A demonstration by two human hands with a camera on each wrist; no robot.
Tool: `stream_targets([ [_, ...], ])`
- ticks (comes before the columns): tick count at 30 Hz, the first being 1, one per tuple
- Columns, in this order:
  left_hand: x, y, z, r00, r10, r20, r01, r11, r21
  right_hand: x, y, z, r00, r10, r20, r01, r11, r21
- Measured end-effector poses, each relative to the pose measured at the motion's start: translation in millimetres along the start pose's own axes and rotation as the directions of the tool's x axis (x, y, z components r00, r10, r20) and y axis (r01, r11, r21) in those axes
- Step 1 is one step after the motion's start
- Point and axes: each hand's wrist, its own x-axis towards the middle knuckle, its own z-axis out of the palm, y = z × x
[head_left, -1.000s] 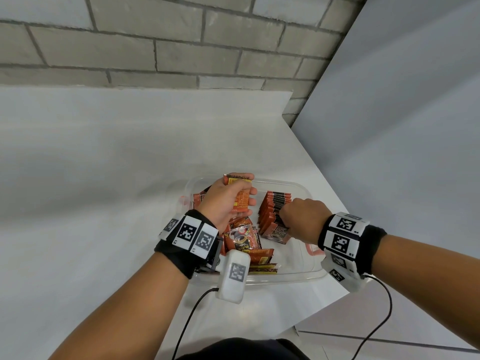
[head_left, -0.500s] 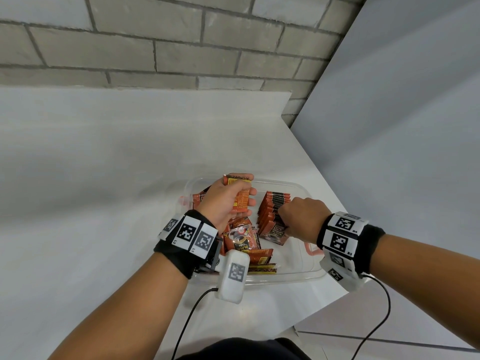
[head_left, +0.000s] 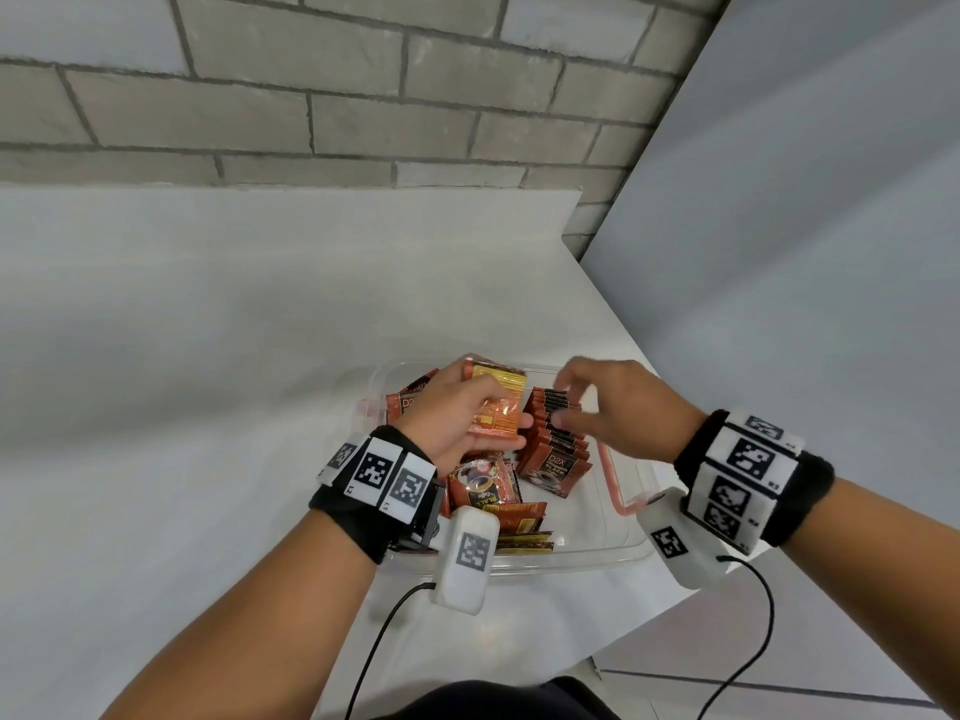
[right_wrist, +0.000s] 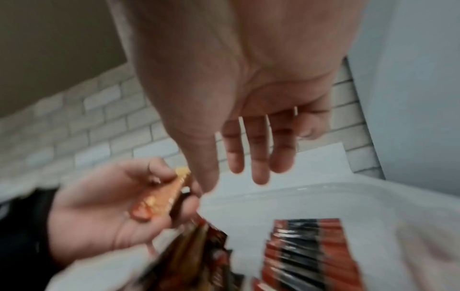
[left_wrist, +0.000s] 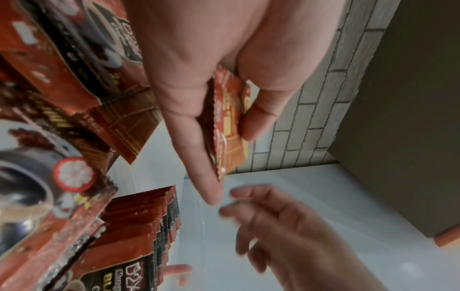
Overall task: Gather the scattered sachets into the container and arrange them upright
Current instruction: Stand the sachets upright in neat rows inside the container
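A clear plastic container (head_left: 613, 550) sits at the table's near right corner. Inside it a row of red-and-black sachets (head_left: 555, 440) stands upright, also seen in the right wrist view (right_wrist: 308, 248). Several loose sachets (head_left: 488, 491) lie flat or leaning at the left of the container. My left hand (head_left: 462, 415) grips a small stack of orange-red sachets (head_left: 496, 402) between thumb and fingers, above the container's left side; the left wrist view shows that stack (left_wrist: 227, 126) pinched. My right hand (head_left: 618, 407) hovers over the upright row with relaxed, spread fingers (right_wrist: 259, 155), holding nothing.
The white table (head_left: 208, 356) stretches left and back to a grey brick wall (head_left: 337, 96). A grey panel (head_left: 805, 252) stands at the right. The table's edge runs just right of and in front of the container. Cables hang from both wrist units.
My right hand has lifted off the upright row, opened, and moved left toward the stack in my left hand. The left hand has stayed put with its stack.
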Motion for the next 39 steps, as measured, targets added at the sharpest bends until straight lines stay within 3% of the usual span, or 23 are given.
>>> stream_targets([
  [2,-3,0,6,0.998,0.001,0.055,-0.003,0.999,0.045,-3,-8,-6,0.99,-0.022,-0.14,0.059,0.964,0.261],
  [4,-7,0,13,0.996,0.009,0.085,-0.017,0.996,0.091,-6,-14,-9,0.983,-0.012,-0.184,0.089,0.904,0.418],
  [7,-10,0,21,0.995,0.007,0.101,-0.021,0.99,0.141,-7,-14,-8,0.985,-0.038,-0.17,0.111,0.891,0.441],
  [11,-13,9,26,0.999,-0.044,0.008,0.044,0.997,0.066,-10,-10,-13,0.939,0.002,-0.345,0.175,0.859,0.482],
  [14,-14,11,27,0.986,-0.146,-0.078,0.148,0.989,0.026,-17,-8,-12,0.868,-0.034,-0.496,0.264,0.877,0.402],
  [16,-16,11,32,0.98,-0.19,-0.05,0.19,0.982,-0.011,-22,-6,-7,0.801,-0.149,-0.581,0.341,0.91,0.237],
  [19,-17,12,41,0.991,-0.129,0.018,0.13,0.99,-0.062,-28,-3,3,0.75,-0.321,-0.579,0.396,0.918,0.004],
  [23,-12,14,46,0.999,-0.039,-0.01,0.039,0.997,0.059,-33,1,10,0.798,-0.39,-0.46,0.393,0.915,-0.095],
  [28,-9,15,51,1.0,-0.009,-0.012,0.012,0.958,0.288,-31,12,-7,0.828,-0.161,-0.537,0.29,0.943,0.163],
  [32,-5,15,61,1.0,-0.031,-0.005,0.03,0.917,0.399,-21,15,-21,0.953,-0.096,-0.288,0.159,0.966,0.204],
  [36,4,17,61,0.991,-0.094,-0.096,0.121,0.934,0.337,-23,23,-25,0.967,-0.038,-0.253,0.104,0.962,0.254],
  [39,11,15,53,0.966,-0.184,-0.181,0.225,0.946,0.236,-29,24,-11,0.991,-0.013,-0.134,0.036,0.984,0.174],
])
